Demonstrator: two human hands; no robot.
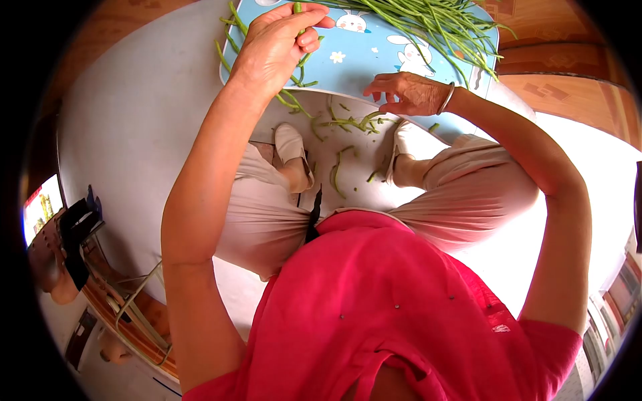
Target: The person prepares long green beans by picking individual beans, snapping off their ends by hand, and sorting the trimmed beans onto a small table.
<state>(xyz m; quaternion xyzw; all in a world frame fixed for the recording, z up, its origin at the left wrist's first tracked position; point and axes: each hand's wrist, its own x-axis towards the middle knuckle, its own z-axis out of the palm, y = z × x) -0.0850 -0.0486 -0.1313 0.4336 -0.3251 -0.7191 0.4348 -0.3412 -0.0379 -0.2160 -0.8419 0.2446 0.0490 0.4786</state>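
Note:
My left hand (277, 43) is closed over the left part of a small blue table (364, 57), with a short length of green bean (297, 8) showing between its fingers. Beneath that hand and beside it lie more bean pieces (234, 57), some hanging past the table's near edge. My right hand (411, 93), a bangle on its wrist, hovers by the near edge with bent fingers apart and nothing visible in them. A bundle of long green beans (435, 27) lies at the table's far right.
Between my two light shoes, broken bean bits (354, 123) are scattered on the pale floor (127, 127). My knees are spread on either side. A metal-framed chair (137, 301) stands at lower left, and wooden furniture (568, 100) is at upper right.

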